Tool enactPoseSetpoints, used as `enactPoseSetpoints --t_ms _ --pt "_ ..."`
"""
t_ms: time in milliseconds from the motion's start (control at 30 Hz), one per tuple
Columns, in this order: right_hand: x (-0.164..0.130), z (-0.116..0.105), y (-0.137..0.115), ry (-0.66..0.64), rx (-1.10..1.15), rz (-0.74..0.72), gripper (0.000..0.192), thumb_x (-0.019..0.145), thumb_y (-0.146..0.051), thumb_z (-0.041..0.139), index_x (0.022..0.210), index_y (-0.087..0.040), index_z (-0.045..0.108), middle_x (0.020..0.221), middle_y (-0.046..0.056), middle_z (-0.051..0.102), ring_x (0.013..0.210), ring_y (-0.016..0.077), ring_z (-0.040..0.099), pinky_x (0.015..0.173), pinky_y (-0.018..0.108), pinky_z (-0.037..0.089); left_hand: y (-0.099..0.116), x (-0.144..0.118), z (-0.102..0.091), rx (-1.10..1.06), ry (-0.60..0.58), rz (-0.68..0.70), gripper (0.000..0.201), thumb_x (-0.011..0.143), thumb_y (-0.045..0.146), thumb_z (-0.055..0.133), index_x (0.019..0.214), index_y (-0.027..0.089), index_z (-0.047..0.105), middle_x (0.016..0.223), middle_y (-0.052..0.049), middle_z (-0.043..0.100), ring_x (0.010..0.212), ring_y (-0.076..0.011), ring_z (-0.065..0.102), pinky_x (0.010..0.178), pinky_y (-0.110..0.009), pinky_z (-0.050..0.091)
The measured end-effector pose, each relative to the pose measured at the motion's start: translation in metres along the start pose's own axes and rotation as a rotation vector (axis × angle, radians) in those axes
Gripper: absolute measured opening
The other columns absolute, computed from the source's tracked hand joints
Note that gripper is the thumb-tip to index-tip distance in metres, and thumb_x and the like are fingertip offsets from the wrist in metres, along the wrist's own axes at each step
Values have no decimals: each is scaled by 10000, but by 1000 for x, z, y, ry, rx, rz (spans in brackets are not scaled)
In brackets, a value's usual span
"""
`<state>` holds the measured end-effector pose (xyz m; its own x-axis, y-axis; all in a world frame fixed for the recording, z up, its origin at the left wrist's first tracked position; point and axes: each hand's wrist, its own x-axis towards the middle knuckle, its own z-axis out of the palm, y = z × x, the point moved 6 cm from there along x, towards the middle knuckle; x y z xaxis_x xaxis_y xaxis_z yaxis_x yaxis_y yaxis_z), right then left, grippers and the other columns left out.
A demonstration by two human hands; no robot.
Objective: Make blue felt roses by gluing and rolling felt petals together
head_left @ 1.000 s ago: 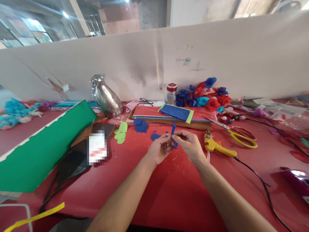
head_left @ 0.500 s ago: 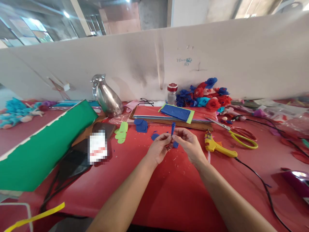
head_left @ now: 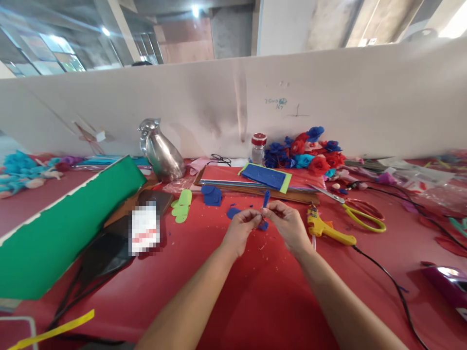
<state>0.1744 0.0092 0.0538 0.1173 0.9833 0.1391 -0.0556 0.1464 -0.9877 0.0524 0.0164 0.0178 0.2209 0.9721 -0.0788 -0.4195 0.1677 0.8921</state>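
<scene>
A green board (head_left: 73,233) runs along the left edge of the red desk (head_left: 270,301). Next, near the back edge, stands a metal jug (head_left: 166,155); in front of it and slightly right lie light green cutouts (head_left: 182,206), then blue cutouts (head_left: 211,195). Nearer the desk's middle, the person's left hand (head_left: 241,231) has its thumb and fingertips pressed together near the lower end of a blue roll (head_left: 266,197); whether they grip it cannot be told. The roll stands nearly upright above the desk, pinched between the thumb and fingers of the right hand (head_left: 286,223). Behind the 2 hands, toward the back edge, a blue sheet (head_left: 264,176) lies on stacked paper. Farther right come a yellow glue gun (head_left: 328,231), then open scissors (head_left: 363,214), and a magenta object (head_left: 445,284) by the right edge.
</scene>
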Motion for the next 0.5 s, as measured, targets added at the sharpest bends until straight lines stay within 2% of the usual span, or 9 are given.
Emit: enactPoseSetpoints --t_ms 100,267,500 --pt "-1 3 0 -32 25 16 247 616 -409 736 703 -195 648 671 11 649 651 154 564 626 281 455 6 -2 0 48 27 59 287 566 393 829 664 155 701 655 -7 611 661 -114 520 700 -256 406" --pt "-3 7 -4 -84 45 5 227 627 -392 737 628 -195 625 606 -13 590 596 126 516 578 254 427 10 -3 1 93 39 65 247 580 362 817 646 155 699 659 -16 625 659 -122 531 696 -264 418" --pt "-2 4 1 -47 98 17 239 598 -382 768 661 -188 643 616 -7 608 590 125 525 564 251 418 14 -4 1 170 69 111 153 622 291 778 660 159 710 676 -16 664 656 -124 558 712 -274 437"
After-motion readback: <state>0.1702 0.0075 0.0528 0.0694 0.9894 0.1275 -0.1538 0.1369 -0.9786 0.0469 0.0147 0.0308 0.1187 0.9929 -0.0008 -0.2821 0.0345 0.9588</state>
